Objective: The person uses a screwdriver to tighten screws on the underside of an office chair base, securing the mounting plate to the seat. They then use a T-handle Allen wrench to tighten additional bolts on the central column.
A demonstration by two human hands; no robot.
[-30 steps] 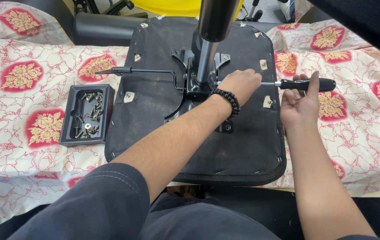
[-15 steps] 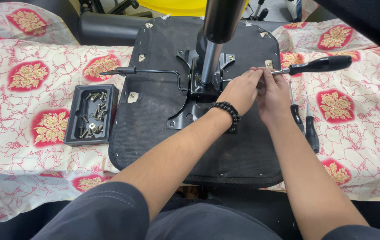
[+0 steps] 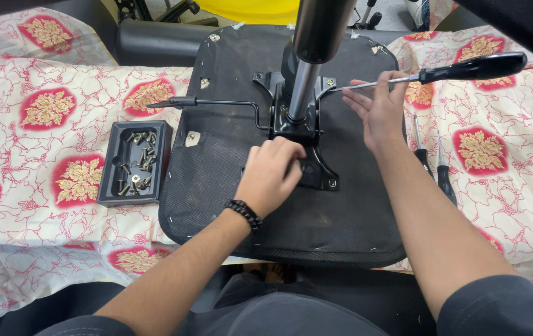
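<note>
I am looking down at my two bare arms reaching out over an upside-down black chair seat (image 3: 229, 186) that is lying on the table (image 3: 42, 143), which is wearing a cream cloth with red and gold flowers.

My left hand (image 3: 273, 174) is curling down with its fingers together, pressing on the black metal plate (image 3: 304, 134) in the middle of the seat. I am wearing a black bead bracelet (image 3: 244, 213) on that wrist. The knuckles are facing up, and I cannot tell if the fingers are pinching something small under them.

My right hand (image 3: 380, 111) is lifting a little above the seat, palm turned to the left, with the fingers and thumb closing on the thin metal rod of a long screwdriver (image 3: 428, 74). Its black handle is sticking out to the right, past my hand, over the cloth. The tip is pointing left at the plate, near the shiny pole (image 3: 307, 68) standing up from it.

A thin black lever (image 3: 216, 103) is sticking out of the plate to the left. A small black tray (image 3: 134, 163) with screws in it is sitting just beside the left edge of the seat. Two more screwdrivers (image 3: 431, 163) are lying on the cloth by my right arm.
</note>
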